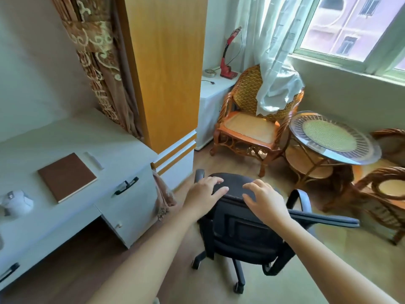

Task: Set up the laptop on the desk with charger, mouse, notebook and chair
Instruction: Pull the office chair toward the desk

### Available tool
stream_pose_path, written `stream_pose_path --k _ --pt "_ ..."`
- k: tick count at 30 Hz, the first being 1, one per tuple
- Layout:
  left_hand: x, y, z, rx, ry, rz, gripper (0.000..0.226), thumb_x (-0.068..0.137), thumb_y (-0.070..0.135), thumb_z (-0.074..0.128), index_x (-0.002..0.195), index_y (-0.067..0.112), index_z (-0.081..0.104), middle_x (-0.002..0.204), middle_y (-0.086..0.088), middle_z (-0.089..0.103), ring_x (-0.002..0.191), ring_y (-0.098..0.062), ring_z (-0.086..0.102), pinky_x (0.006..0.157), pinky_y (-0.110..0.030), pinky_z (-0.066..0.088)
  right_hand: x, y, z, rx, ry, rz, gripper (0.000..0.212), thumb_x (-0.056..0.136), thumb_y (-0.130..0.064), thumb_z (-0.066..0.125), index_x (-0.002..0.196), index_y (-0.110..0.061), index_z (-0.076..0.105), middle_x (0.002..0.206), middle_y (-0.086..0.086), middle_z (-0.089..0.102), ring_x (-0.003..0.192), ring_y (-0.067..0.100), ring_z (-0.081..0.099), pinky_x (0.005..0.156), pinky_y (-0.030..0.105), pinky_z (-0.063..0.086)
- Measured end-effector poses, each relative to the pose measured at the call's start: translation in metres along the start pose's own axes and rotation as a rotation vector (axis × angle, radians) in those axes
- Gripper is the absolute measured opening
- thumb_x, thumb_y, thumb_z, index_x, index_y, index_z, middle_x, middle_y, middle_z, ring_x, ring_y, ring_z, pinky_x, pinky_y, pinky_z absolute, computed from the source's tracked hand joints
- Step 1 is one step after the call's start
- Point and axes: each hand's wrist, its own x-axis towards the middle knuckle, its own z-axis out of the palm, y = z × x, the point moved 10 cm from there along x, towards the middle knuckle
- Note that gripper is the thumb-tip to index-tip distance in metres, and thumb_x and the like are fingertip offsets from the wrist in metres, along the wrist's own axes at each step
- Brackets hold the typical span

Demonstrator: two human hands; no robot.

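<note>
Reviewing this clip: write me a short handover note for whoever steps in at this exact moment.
Left hand and right hand: both on top of the office chair's backrest, fingers curled over its edge.
Chair stands on the floor right of the desk, its backrest toward the camera, not yet at the kneehole.
Notebook lies closed on the desk; mouse sits to its left.
Laptop and charger are not in view.
Left: roll the chair to the desk, check laptop and charger.
</note>
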Motion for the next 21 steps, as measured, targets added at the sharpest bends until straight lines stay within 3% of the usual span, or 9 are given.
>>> stream_pose_path --k 2,5,10,17,21 --pt "-0.002 0.024 0.03 0.041 -0.054 0.02 0.049 0.092 0.061 0.041 0.128 0.031 0.056 0.126 0.011 0.063 0.116 -0.012 0.055 0.096 -0.029 0.038 -0.015 0.027 0.003 -0.015 -0.04 -0.005 0.036 0.092 -0.041 0.053 0.125 -0.028 0.055 0.12 -0.007 0.059 0.108 0.017 0.056 0.077 0.033 0.052" --pt "-0.002 0.048 0.058 0.157 -0.107 0.076 0.053 0.091 0.064 0.041 0.124 0.028 0.061 0.12 0.008 0.067 0.116 -0.014 0.055 0.113 -0.036 0.023 -0.034 0.052 0.013 -0.027 -0.108 -0.021 0.041 0.093 -0.05 0.044 0.13 -0.032 0.05 0.119 -0.008 0.059 0.106 0.017 0.058 0.079 0.033 0.05" --pt "0.002 0.057 0.069 0.414 -0.143 0.123 0.057 0.088 0.07 0.035 0.109 0.026 0.065 0.103 0.005 0.07 0.097 -0.019 0.061 0.092 -0.037 0.041 -0.046 0.066 0.018 -0.125 -0.125 -0.099 0.046 0.094 -0.054 0.036 0.136 -0.036 0.04 0.114 -0.01 0.06 0.103 0.017 0.059 0.085 0.035 0.046" --pt "-0.011 0.048 0.064 0.42 -0.096 0.154 0.057 0.085 0.072 0.04 0.088 0.018 0.058 0.09 0.001 0.066 0.084 -0.021 0.058 0.075 -0.031 0.036 -0.058 0.065 0.03 -0.161 -0.149 -0.157 0.046 0.097 -0.052 0.03 0.141 -0.04 0.032 0.12 -0.013 0.057 0.105 0.019 0.056 0.081 0.037 0.046" --pt "-0.03 0.049 0.063 0.435 -0.073 0.143 0.058 0.083 0.073 0.039 0.084 0.017 0.054 0.086 0.001 0.064 0.079 -0.021 0.057 0.078 -0.033 0.042 -0.073 0.064 0.032 -0.173 -0.156 -0.2 0.049 0.095 -0.057 0.028 0.141 -0.04 0.031 0.119 -0.014 0.057 0.105 0.016 0.056 0.078 0.034 0.047"
